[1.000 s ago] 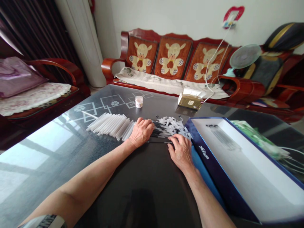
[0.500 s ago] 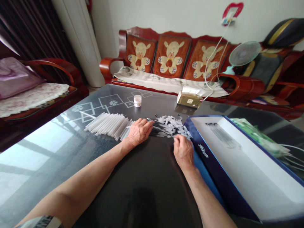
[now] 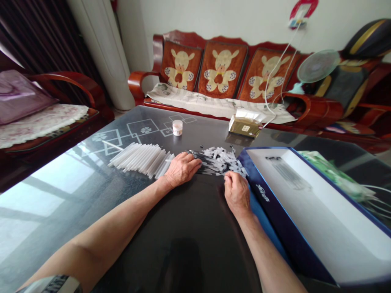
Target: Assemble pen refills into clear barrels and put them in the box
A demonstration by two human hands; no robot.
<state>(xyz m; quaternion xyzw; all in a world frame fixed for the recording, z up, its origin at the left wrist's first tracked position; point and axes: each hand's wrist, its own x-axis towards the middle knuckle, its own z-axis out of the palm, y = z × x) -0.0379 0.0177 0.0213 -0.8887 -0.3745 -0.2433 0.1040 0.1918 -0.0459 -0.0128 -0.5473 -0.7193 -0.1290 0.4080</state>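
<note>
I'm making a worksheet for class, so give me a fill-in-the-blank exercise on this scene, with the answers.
The white tubes lie to the ____ of the left hand.
The right hand is beside a box that is white inside and ____ outside.
The sofa shows ____ brown cushions in a row.
Missing words: left; blue; three.
</note>
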